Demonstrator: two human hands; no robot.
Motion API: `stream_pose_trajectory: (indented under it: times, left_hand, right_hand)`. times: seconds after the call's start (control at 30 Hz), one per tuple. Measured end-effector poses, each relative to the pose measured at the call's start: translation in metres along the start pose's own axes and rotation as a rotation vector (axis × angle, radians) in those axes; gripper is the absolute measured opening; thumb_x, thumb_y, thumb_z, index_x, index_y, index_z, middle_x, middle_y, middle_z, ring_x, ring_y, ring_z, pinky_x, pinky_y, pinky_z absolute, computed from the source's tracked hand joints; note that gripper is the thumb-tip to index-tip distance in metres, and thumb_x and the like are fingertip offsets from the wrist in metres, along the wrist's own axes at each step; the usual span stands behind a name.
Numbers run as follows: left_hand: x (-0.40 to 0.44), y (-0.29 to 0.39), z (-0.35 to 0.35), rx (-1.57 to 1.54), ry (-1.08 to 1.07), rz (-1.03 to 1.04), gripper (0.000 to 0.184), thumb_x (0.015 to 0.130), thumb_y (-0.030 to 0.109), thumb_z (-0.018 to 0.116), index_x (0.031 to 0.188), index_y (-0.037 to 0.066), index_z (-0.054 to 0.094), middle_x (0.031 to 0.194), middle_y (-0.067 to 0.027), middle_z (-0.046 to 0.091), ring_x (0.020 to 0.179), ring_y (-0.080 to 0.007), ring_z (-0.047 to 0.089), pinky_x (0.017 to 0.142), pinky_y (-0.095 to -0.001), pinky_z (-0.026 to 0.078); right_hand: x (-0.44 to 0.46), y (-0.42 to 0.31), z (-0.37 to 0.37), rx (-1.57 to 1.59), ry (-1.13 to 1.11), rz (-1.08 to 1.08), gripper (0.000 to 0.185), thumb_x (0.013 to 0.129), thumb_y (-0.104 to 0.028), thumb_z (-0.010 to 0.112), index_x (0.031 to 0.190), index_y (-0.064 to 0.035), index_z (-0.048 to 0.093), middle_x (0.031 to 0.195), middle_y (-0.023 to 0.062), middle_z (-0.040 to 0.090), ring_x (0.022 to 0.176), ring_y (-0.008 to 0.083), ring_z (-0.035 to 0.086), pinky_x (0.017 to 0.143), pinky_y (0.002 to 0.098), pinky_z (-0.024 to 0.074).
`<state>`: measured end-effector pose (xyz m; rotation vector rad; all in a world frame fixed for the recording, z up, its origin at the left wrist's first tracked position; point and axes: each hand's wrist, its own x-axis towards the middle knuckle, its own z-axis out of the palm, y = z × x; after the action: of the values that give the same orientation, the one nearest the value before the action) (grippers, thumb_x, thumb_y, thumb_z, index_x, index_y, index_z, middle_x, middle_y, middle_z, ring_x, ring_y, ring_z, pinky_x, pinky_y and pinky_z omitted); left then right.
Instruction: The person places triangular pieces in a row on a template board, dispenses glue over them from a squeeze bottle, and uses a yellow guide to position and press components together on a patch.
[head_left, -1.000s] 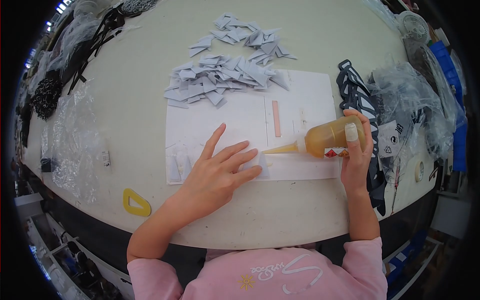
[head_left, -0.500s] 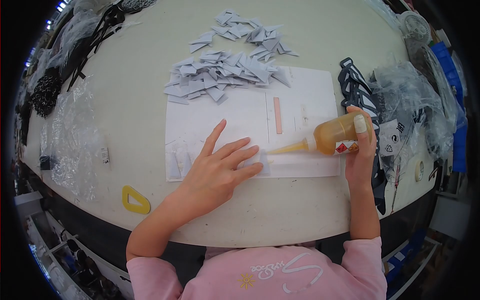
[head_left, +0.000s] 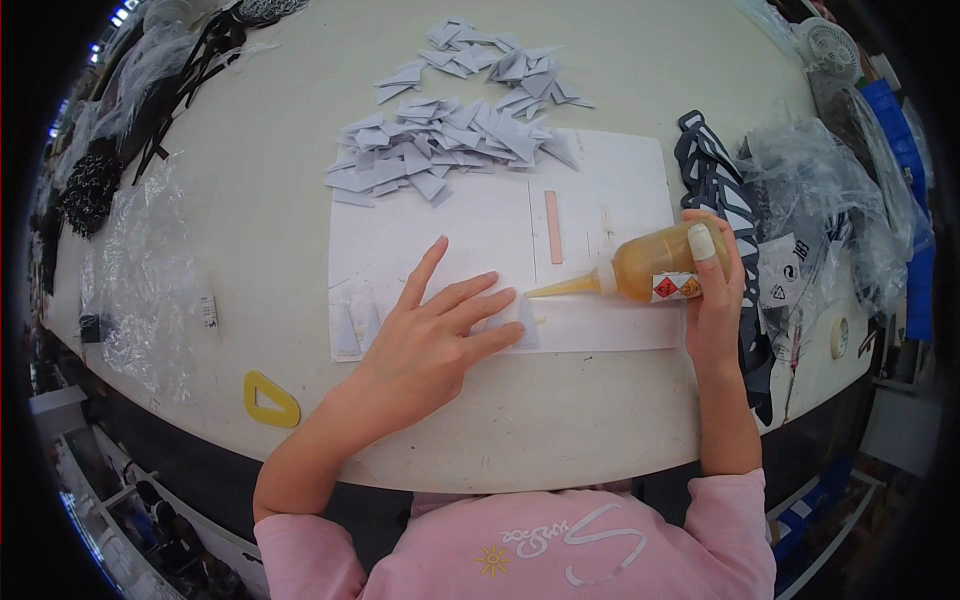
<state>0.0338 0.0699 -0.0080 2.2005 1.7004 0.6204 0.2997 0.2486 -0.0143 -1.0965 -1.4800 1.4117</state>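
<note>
My right hand (head_left: 714, 285) is wrapped round a glue bottle (head_left: 640, 262) of amber liquid, tipped on its side with a long nozzle pointing left. The nozzle tip reaches the edge of a small pale paper piece (head_left: 529, 326) beside my left fingertips. My left hand (head_left: 440, 330) lies spread and flat, its fingers on the pale pieces over a white board (head_left: 440, 230). More pale pieces (head_left: 347, 328) lie in a row at the board's left, partly under the hand. A thin pink strip (head_left: 555, 228) rests on the board above the nozzle.
A heap of folded pale pieces (head_left: 430, 150) covers the board's top edge and the table behind. At left lie a yellow triangular ring (head_left: 271, 399) and clear plastic (head_left: 150, 290). Dark cut-out parts (head_left: 720, 190), plastic bags (head_left: 820, 180), a tape roll (head_left: 838, 338) and a small fan (head_left: 830, 50) line the right.
The glue bottle and my right hand have shifted slightly left, bringing the nozzle tip further over the paper piece. My left hand has hardly moved.
</note>
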Motion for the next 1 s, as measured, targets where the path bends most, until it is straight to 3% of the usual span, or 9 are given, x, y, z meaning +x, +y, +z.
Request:
stream_pose_trajectory:
  times: [1.0]
  left_hand:
    - [0.0014, 0.0016, -0.0033, 0.001, -0.028, 0.001, 0.046, 0.079, -0.011, 0.067, 0.114, 0.016, 0.078, 0.13, -0.004, 0.072, 0.132, -0.0265, 0.062, 0.129, -0.0602, 0.024]
  right_hand:
    - [0.0014, -0.004, -0.0013, -0.038, -0.039, -0.009, 0.036, 0.097, -0.034, 0.072, 0.121, -0.0073, 0.066, 0.105, 0.0001, 0.062, 0.098, 0.0082, 0.056, 0.091, 0.0237, 0.0416]
